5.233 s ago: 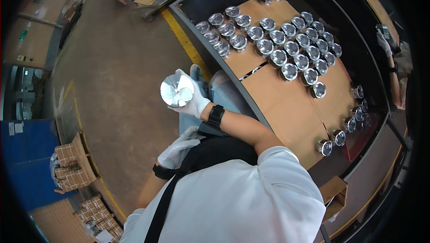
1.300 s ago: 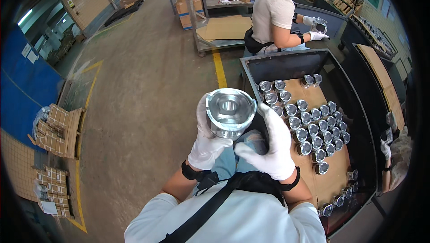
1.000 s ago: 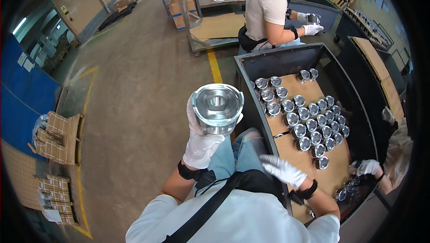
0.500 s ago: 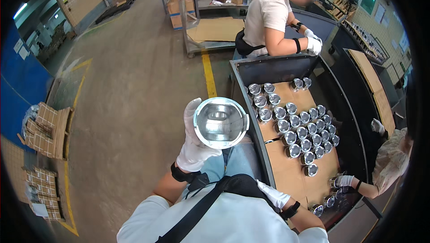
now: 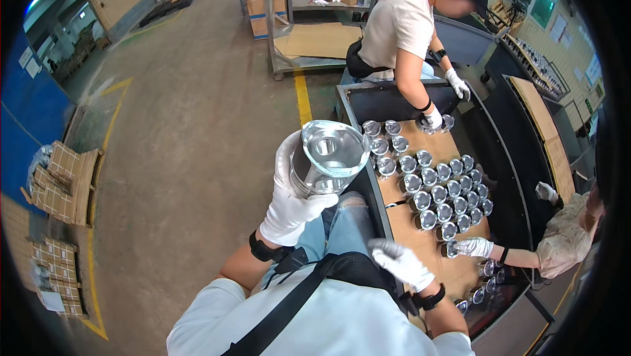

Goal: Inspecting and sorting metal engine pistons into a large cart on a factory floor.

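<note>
White-gloved left hand (image 5: 289, 210) grips one silver cylindrical metal piston (image 5: 334, 164) outside the black metal bin (image 5: 388, 101) holding similar pistons (image 5: 426, 219); white-gloved right hand (image 5: 402, 265) is empty, fingers loosely extended.

My right hand (image 5: 401, 265) is coming out kinda blurry
left hand (image 5: 289, 206) is hiding part of the metal piston (image 5: 330, 159)

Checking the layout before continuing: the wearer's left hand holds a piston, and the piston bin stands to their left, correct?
No: the piston bin stands to their right in the head view. The left hand does hold a piston.
</note>
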Tool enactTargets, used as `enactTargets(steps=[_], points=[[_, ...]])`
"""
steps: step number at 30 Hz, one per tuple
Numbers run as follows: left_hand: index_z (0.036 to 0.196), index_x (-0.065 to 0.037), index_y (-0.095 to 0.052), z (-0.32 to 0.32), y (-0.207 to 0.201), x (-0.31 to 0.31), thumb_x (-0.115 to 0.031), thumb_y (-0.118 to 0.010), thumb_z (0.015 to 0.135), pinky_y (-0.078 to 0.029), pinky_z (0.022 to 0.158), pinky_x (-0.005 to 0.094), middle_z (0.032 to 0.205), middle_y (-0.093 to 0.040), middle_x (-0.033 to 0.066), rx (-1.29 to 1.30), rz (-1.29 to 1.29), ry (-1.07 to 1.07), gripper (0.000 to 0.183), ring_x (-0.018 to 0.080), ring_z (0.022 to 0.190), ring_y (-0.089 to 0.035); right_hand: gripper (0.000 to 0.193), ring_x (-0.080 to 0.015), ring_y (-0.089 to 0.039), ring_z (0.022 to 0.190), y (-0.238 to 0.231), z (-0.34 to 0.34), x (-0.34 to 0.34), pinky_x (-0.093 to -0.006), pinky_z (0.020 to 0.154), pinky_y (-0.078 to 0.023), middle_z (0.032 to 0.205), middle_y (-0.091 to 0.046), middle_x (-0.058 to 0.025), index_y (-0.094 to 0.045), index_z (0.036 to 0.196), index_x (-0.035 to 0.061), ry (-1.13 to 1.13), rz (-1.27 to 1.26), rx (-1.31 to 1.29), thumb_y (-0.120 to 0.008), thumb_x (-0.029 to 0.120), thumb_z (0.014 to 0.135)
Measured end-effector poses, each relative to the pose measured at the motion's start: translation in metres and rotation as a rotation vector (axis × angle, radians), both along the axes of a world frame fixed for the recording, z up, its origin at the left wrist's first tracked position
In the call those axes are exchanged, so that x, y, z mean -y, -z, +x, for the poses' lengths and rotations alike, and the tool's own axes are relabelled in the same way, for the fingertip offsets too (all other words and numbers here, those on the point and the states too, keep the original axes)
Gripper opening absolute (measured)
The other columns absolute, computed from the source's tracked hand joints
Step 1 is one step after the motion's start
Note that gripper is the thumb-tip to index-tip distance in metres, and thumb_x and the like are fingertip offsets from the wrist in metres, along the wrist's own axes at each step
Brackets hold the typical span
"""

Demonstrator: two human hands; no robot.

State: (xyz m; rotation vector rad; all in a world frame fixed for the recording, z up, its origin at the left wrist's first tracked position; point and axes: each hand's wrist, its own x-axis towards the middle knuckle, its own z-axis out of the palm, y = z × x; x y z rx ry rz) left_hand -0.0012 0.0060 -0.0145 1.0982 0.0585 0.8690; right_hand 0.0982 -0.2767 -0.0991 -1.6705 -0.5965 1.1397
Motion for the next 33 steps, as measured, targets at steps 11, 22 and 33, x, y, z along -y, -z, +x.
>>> enactTargets(steps=[11, 22, 33], points=[[0.152, -0.009, -0.022, -0.001, 0.004, 0.005, 0.003, -0.087, 0.063, -0.045, 0.111, 0.0422, 0.145, -0.043, 0.0138, 0.041, 0.295, -0.162, 0.111, 0.0262, 0.134, -0.049, 0.063, -0.0257, -0.059, 0.047, -0.144, -0.015, -0.132, -0.0336, 0.047, -0.045, 0.056, -0.059, -0.0057, -0.056, 0.125, -0.0068, -0.247, 0.563, 1.027, -0.083, 0.027, 0.079], [0.152, -0.027, -0.036, -0.010, 0.015, -0.018, -0.005, -0.080, 0.081, -0.035, 0.111, 0.0716, 0.152, -0.042, 0.0165, 0.107, -0.219, 0.621, 0.086, 0.0425, 0.141, -0.040, 0.025, -0.0138, -0.056, 0.048, -0.104, 0.014, -0.073, -0.0288, 0.048, -0.043, 0.057, -0.059, -0.0051, -0.054, 0.066, 0.0029, 0.090, 0.559, 0.526, -0.071, 0.002, 0.084], [0.130, -0.023, -0.059, 0.014, -0.002, -0.007, -0.046, -0.063, 0.095, -0.044, 0.111, 0.0555, 0.137, -0.051, 0.0129, 0.078, -0.563, 0.935, 0.042, 0.0358, 0.134, -0.042, 0.026, -0.0095, -0.065, 0.078, 0.019, 0.043, -0.115, -0.0270, 0.068, -0.054, 0.089, -0.069, -0.0036, -0.072, 0.106, 0.0034, -0.010, 0.373, 0.189, -0.068, 0.027, 0.097]])
